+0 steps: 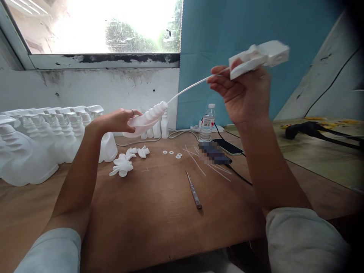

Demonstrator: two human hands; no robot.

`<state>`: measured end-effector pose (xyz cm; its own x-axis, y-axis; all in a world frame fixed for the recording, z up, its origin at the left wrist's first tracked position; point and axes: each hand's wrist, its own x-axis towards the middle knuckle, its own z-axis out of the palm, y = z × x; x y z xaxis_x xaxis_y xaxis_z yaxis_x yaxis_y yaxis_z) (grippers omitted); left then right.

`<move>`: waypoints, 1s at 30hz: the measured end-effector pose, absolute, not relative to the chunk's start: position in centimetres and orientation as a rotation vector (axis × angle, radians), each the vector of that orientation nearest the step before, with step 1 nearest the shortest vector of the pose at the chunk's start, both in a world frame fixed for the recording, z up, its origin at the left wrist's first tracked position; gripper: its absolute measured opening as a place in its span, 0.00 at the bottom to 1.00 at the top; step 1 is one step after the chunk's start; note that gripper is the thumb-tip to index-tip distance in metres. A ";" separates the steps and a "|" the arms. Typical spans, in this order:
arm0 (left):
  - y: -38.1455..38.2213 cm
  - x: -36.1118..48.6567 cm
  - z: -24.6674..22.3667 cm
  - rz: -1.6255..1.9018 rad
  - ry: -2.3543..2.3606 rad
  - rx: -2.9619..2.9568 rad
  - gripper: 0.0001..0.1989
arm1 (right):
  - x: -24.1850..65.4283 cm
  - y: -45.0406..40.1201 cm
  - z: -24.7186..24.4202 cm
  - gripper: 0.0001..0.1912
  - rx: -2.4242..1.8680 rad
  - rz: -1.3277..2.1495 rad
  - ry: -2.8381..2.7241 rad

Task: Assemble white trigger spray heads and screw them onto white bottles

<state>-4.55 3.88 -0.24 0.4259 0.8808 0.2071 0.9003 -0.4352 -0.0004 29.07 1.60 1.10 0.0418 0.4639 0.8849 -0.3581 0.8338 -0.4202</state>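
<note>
My left hand (121, 120) is wrapped round a white plastic spray bottle (149, 119), tilted with its ribbed neck up and to the right. Up at the right, my right hand (247, 91) grips a white trigger spray head (261, 57). From the head a thin white dip tube (193, 84) runs down to the bottle's mouth, its lower end at or inside the opening. Both hands are raised above the brown table (142, 220). Below them lie several loose white spray heads (123, 165), small white washers (171, 152) and several loose tubes (196, 161).
Several white spray bottles (42, 140) stand in rows at the left. A screwdriver (194, 191) lies mid-table. Behind are a clear water bottle (207, 123), a phone (229, 146), a pixelated dark object (216, 152) and cables. A black strap-like object (309, 131) lies at the right.
</note>
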 end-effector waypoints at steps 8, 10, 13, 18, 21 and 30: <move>0.1 -1.0 0.0 -0.252 -1.282 -2.921 0.28 | 24.2 1.2 -1.6 0.13 -0.248 0.870 -1.663; -0.6 -0.2 -0.1 -0.173 -1.241 -2.997 0.25 | 22.6 0.8 -2.6 0.14 -0.224 0.975 -1.645; -1.2 0.6 -0.3 -0.045 -1.255 -3.090 0.23 | 20.6 0.3 -4.2 0.17 -0.168 1.032 -1.549; -2.1 0.8 0.1 -0.227 -1.126 -3.095 0.14 | 19.1 -0.1 -6.1 0.20 -0.150 1.122 -1.550; -3.5 0.3 0.7 -0.848 -0.913 -2.847 0.12 | 18.5 -0.1 -6.8 0.19 -0.167 1.230 -1.576; -6.8 2.4 0.4 -1.117 -0.796 -2.506 0.19 | 17.9 -0.5 -7.6 0.14 -0.171 1.164 -1.682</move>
<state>2.37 -6.75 0.36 0.5483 0.3691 0.7504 0.5888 -0.8076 -0.0330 17.86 -0.49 -7.58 -0.4536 0.6021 0.6570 -0.4029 0.5190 -0.7538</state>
